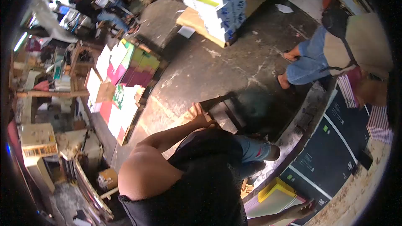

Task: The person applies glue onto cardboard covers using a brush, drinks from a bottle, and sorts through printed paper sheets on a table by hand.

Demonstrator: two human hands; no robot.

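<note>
My left arm reaches over my black shirt, and my left hand [198, 115] is above the floor, close to a brown edge. Its fingers look extended, with nothing visible in them. At the lower right, my right hand [305, 208] is beside a stack of sheets [272, 205] with a yellow piece [276, 189] on its far side. The fingers are slightly bent and apart over the dark tabletop [322, 171]; no held thing shows. The tabletop has white stripes and small printed marks.
Across the table, a co-worker in denim shorts [312, 60] stands by stacks of striped-edge sheets [380, 125]. A pallet of coloured boards [130, 71] stands left on the floor. A tall white stack [217, 8] stands beyond. Another person [90, 12] sits at the far left.
</note>
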